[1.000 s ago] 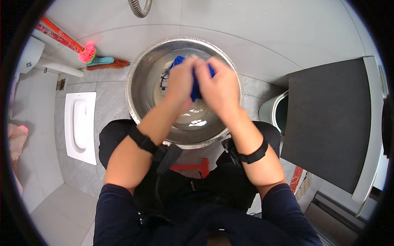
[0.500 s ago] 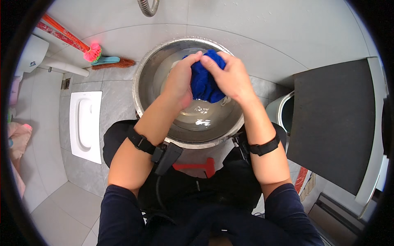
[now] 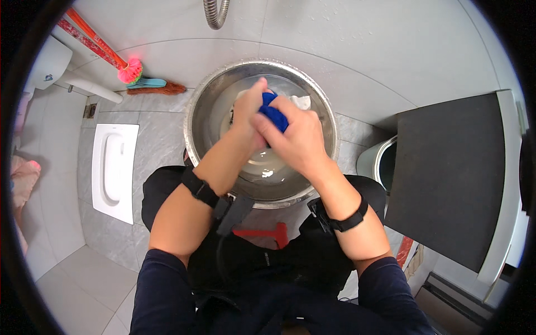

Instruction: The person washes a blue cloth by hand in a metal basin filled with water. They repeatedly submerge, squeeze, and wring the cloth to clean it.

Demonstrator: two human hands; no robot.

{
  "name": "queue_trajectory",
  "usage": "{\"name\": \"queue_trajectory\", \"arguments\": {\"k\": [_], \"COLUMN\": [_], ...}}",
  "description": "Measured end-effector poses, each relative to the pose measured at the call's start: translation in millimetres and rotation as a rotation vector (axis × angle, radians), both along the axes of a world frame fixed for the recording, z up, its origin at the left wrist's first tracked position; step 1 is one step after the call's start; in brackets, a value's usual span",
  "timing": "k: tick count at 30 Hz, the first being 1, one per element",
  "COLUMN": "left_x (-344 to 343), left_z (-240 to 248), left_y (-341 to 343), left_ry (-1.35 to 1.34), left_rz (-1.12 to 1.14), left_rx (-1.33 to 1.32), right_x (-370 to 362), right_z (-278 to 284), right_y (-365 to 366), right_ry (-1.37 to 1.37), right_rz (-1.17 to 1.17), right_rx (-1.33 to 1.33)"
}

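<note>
A wet-looking blue cloth [image 3: 274,113] is bunched between my two hands above a round metal basin [image 3: 192,151]. My left hand [image 3: 248,114] presses on it from the left, partly smeared by motion. From the right, my right hand [image 3: 296,131] wraps over the cloth, its thumb lying across the front. Cloudy water [image 3: 262,178] stands in the basin beneath. A white cloth [image 3: 301,102] shows in the basin just beyond my right hand; the rest of it is hidden by my hands.
A white squat toilet [image 3: 114,170] is set in the grey tiles at left. Behind it lean a pink brush [image 3: 130,71] and a broom [image 3: 164,87]. At right stand a bucket [image 3: 374,162] and a dark-topped unit [image 3: 446,178]. A metal hose [image 3: 215,14] hangs above.
The blue cloth has gone from loosely spread to squeezed into a small bundle. My right hand has come lower and further across it, closer to the left. The view has shifted slightly.
</note>
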State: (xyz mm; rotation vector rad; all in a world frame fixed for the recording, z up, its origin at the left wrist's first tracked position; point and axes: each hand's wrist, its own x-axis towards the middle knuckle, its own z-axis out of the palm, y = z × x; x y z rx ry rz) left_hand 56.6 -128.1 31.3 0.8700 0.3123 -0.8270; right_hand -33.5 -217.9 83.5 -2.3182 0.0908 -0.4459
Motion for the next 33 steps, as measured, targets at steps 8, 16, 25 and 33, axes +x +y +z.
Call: {"name": "queue_trajectory", "arguments": {"k": [8,16,25,33], "left_x": [-8,-5,-6,1], "left_z": [17,10,41,44], "left_y": [-6,2,8,16], "left_ry": [-0.122,-0.060,-0.172,-0.393], "left_rz": [0.046,0.048,-0.169,-0.115], "left_rx": [0.164,0.032,-0.025,0.026], "right_x": [7,12,26,10], "right_z": [-23,-16,-10,5], "right_y": [16,20,-52,-69], "right_ry": [-0.123,-0.051,0.088,0.245], "right_rz": [-0.168,-0.236,-0.232,0.035], "right_rx": [0.105,0.129,0.592,1.156]}}
